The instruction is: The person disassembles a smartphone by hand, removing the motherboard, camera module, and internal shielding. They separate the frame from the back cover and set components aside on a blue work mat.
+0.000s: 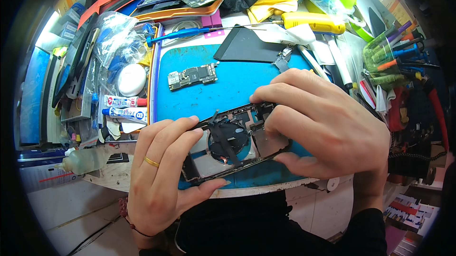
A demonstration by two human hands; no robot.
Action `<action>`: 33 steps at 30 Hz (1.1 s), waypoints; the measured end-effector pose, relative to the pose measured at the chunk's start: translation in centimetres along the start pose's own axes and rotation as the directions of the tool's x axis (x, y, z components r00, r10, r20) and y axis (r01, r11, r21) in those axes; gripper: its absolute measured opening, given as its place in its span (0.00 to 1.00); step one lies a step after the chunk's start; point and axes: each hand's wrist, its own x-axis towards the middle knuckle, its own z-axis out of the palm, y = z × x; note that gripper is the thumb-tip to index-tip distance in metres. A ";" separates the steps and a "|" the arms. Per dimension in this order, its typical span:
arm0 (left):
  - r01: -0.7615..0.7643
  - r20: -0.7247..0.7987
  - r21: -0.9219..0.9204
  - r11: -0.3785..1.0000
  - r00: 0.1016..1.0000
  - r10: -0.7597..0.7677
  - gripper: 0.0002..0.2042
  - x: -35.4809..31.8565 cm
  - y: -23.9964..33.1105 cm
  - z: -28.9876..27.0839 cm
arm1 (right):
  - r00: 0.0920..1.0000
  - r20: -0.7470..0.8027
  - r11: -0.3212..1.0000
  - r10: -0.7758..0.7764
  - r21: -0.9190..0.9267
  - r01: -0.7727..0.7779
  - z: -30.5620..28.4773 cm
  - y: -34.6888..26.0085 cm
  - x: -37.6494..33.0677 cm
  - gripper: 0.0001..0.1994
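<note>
A dismantled phone frame (199,165) is held between my two hands over the front of the blue work mat (185,106). Its inside faces up, showing a round black charging coil (229,138) with a dark strip across it. My left hand (159,175), a gold ring on one finger, pinches the frame's left end with thumb below and fingers above. The right hand (323,128) grips the other end, its fingertips bent onto the upper right part and hiding it. Farther back on the mat lies a phone logic board (193,76), touched by neither hand.
A small metal phone part (282,60) lies by a black flat sheet (249,44). Behind are a blue screwdriver (180,34) and a yellow-handled tool (313,22). Glue tubes (126,113) and a white round case (131,79) sit left; a tool cup (382,59) stands right.
</note>
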 end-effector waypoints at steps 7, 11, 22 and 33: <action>0.011 -0.001 -0.006 1.000 1.000 -0.011 0.36 0.1 0.1 0.0 | 1.000 0.002 1.000 -0.004 -0.029 0.004 -0.1 -0.1 0.0 0.23; 0.014 -0.005 -0.037 0.999 1.000 -0.014 0.34 0.1 0.4 -0.1 | 1.000 0.006 1.000 0.028 -0.012 -0.028 -0.3 -0.2 0.0 0.26; 0.005 -0.008 -0.021 1.000 1.000 -0.005 0.38 0.0 0.0 0.0 | 1.000 -0.009 0.994 -0.021 -0.112 0.020 0.1 -0.2 0.2 0.28; 0.089 -0.029 -0.106 0.990 0.995 -0.093 0.47 -0.4 0.1 0.3 | 1.000 -0.007 0.990 -0.025 -0.136 0.023 0.0 -0.7 0.3 0.28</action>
